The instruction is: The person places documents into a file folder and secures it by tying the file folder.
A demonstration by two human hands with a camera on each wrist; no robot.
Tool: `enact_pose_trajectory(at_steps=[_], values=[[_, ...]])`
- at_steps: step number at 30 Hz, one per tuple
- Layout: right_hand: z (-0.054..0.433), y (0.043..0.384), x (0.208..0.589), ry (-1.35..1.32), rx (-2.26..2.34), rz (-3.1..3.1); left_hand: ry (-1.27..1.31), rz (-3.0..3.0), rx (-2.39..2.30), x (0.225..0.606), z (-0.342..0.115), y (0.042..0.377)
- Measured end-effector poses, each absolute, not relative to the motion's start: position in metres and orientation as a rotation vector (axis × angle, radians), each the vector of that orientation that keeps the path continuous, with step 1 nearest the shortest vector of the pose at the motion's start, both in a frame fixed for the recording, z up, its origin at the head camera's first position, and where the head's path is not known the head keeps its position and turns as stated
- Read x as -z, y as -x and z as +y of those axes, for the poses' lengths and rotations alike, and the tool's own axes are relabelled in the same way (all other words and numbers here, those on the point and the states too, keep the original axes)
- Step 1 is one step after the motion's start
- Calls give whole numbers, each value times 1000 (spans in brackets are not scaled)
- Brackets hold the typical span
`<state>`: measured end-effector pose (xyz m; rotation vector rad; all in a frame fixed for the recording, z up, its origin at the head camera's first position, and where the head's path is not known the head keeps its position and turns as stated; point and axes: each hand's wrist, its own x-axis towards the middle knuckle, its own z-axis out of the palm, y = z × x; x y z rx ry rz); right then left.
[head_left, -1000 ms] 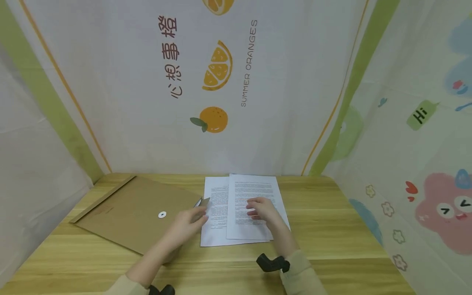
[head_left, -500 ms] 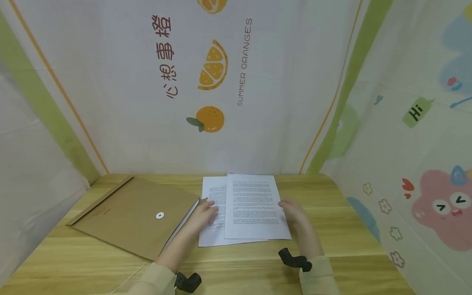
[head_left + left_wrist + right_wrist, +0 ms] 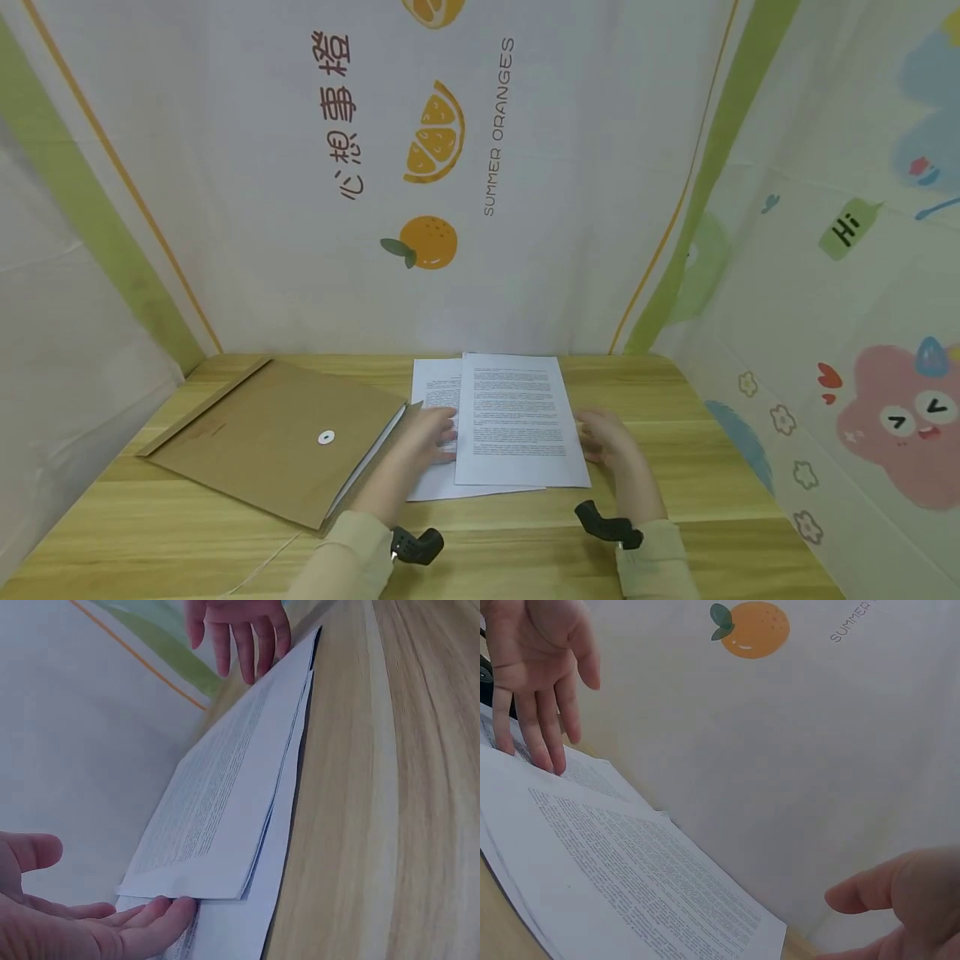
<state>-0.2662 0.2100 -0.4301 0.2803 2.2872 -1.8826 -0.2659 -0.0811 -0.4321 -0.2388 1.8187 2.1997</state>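
Nearest, right of a flat brown paper envelope (image 3: 262, 446) on the yellowish wood-grain surface (image 3: 510, 550), touching the left edge of the upper white printed paper sheets (image 3: 517, 425) with a wide, relaxed left grip (image 3: 426, 437); just beside their right edge with a wide right grip (image 3: 611, 437). Beyond, a hanging white cloth (image 3: 532, 275) printed with oranges.

Head view from above, forward and down, wrist views close, facing across shared sheets (image 3: 516, 421)
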Motion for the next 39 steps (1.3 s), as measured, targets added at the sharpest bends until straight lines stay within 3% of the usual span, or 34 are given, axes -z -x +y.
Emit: enact_pose_trajectory(at_steps=[11, 22, 39], values=[[214, 272, 436, -408, 1939, 2203, 342, 1917, -2169, 446, -82, 269], [208, 274, 440, -450, 1988, 2166, 151, 1920, -2048, 461, -86, 267], [214, 269, 418, -209, 2180, 2094, -14, 1769, -2326, 441, -83, 244]])
